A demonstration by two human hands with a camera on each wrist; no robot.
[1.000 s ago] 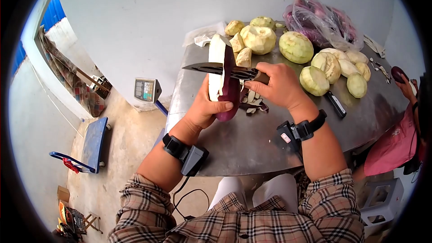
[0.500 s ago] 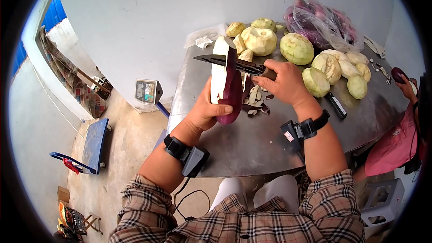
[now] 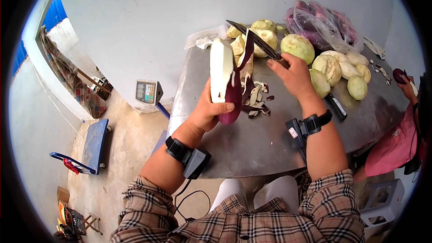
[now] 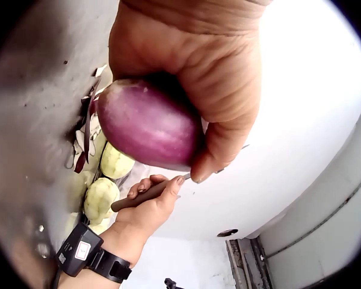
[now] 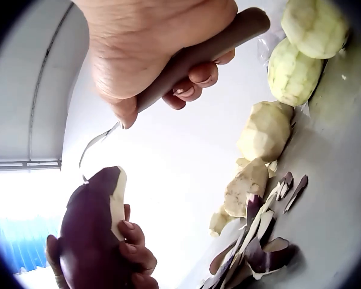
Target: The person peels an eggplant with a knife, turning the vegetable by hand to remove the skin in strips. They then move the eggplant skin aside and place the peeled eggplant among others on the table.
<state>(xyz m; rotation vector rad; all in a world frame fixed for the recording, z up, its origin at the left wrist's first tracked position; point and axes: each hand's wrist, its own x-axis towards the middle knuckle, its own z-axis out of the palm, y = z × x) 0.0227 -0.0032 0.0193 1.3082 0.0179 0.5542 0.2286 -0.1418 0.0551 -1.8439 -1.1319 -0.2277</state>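
My left hand [image 3: 209, 110] grips a partly peeled eggplant [image 3: 221, 67] by its lower end, holding it upright over the table. White flesh shows along its left side and top; purple skin [image 4: 147, 129] remains on the lower part. My right hand [image 3: 294, 76] holds a peeling knife [image 3: 258, 42] by its brown handle [image 5: 198, 60], the long dark blade pointing up and left. At the blade, a strip of purple peel [image 3: 246, 56] stands out to the right of the eggplant. Loose peelings [image 3: 256, 101] lie on the table just right of the eggplant.
Peeled eggplants [image 3: 297, 48] stand along the back and right of the metal table [image 3: 243, 153]. Behind them sits a plastic bag of purple eggplants [image 3: 321, 27]. A black-handled tool [image 3: 336, 105] lies at the right. Another person's hand [image 3: 408, 90] holds an eggplant at the far right.
The peeling knife has swung from across the eggplant to up and right of it, blade tilting upward. A strip of skin has come away from the upper right side, exposing more white flesh.
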